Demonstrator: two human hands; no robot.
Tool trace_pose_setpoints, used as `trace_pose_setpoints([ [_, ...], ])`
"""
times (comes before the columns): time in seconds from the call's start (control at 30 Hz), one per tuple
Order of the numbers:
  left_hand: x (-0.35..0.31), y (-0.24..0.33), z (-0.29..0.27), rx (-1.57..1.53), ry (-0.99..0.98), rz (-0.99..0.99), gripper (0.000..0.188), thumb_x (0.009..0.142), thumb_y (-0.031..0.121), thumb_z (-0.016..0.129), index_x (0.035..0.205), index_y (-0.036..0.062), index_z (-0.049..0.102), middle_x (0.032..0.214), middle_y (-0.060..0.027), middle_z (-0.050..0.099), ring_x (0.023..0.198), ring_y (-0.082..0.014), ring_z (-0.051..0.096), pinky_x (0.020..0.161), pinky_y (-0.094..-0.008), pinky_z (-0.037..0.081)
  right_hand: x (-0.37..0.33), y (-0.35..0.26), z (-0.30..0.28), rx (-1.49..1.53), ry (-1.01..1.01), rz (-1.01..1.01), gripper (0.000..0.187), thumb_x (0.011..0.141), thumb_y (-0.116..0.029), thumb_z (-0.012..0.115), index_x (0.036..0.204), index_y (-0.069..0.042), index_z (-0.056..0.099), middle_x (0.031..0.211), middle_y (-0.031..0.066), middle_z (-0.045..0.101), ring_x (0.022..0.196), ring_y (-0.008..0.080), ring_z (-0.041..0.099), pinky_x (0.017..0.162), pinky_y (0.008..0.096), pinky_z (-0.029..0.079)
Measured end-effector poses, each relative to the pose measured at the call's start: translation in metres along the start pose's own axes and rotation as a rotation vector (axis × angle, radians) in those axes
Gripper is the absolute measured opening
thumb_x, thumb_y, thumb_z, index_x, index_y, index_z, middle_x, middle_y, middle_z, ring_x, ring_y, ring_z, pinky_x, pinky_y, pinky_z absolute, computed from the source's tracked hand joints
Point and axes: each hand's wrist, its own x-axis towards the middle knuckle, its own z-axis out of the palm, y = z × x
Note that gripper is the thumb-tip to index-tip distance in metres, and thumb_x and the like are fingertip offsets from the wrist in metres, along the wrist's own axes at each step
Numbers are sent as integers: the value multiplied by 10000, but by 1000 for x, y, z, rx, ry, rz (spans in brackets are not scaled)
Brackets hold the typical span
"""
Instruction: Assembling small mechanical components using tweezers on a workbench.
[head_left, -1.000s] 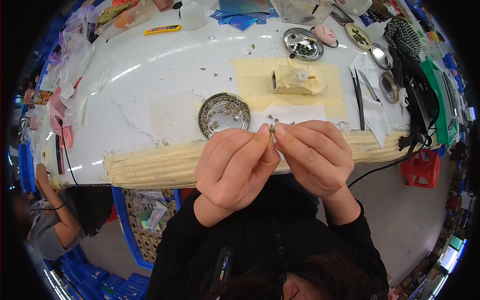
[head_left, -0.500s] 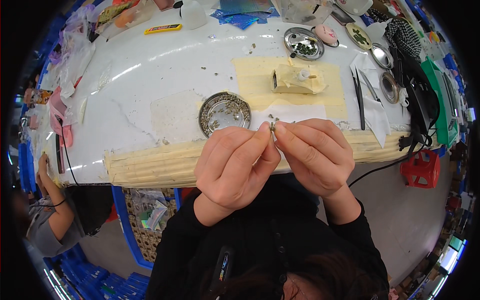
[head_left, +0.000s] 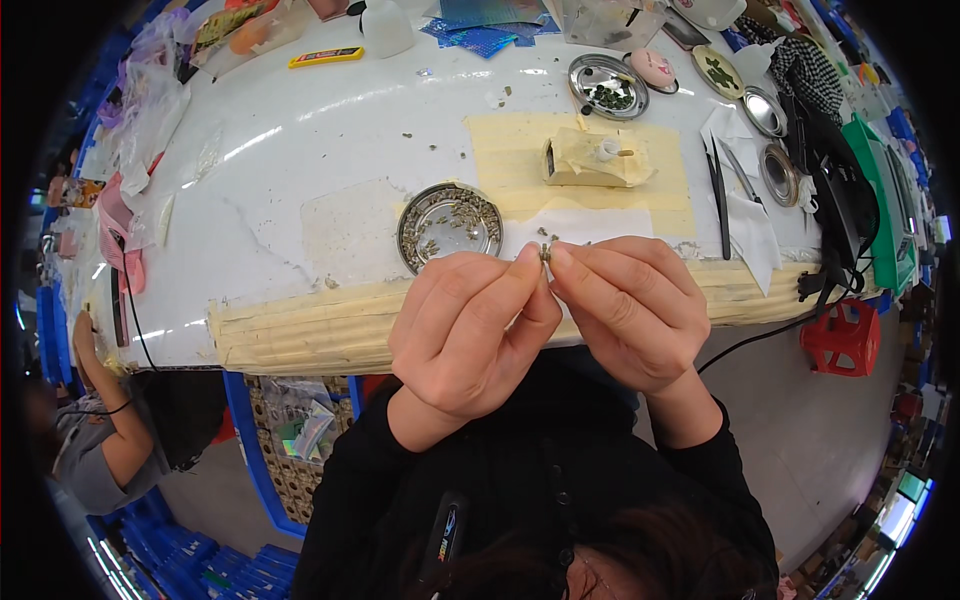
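Between the fingertips of my left hand and my right hand is a tiny metallic-looking piece, pinched from both sides. Its exact kind is too small to make out. Both hands are closed, held over the padded front edge of the table. Just beyond my left hand stands a round metal dish with many small brownish-grey pieces in it. A few similar loose bits lie on white paper past my fingertips.
A tape-covered block stands on yellow tape ahead. Tweezers lie at right on white tissue, near a round tin. Farther back is a metal dish with dark green pieces. A red stool stands at right; another person's arm is at left.
My hands and the pinched piece stay nearly still. At far left, the other person's arm has shifted slightly.
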Motion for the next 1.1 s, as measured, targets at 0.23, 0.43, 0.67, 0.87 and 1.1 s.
trace_pose_setpoints([
  [0.23,-1,1,0,9,-4,-7,302,628,-116,731,916,-33,695,732,-81,612,627,-221,607,557,-301,493,0,0,-1,0,-5,1,421,597,6,729,1017,23,713,939,105,699,738,229,646,635,292,531],
  [0.43,-1,0,0,0,0,1,312,632,-112,728,931,-28,694,733,-79,613,630,-219,607,556,-296,490,1,-1,-1,4,5,4,423,593,9,728,1015,23,713,935,104,696,736,231,646,632,294,529],
  [0.67,-1,-1,1,-4,9,-1,313,635,-115,721,933,-25,694,732,-76,612,625,-213,600,550,-290,484,1,-1,1,1,14,11,426,590,10,727,1016,19,714,928,101,694,735,231,645,631,295,528],
  [0.87,-2,-3,2,-10,29,5,299,648,-115,719,931,-24,694,732,-76,614,625,-211,599,545,-291,483,1,-1,1,-1,21,12,426,589,14,730,1015,16,715,924,97,694,732,230,643,632,296,528],
  [1.1,-2,-3,3,-10,34,2,291,648,-114,722,922,-21,695,733,-80,615,626,-212,599,545,-293,486,1,-1,1,5,30,20,416,596,17,735,1012,14,716,911,93,693,733,229,644,632,295,528],
])
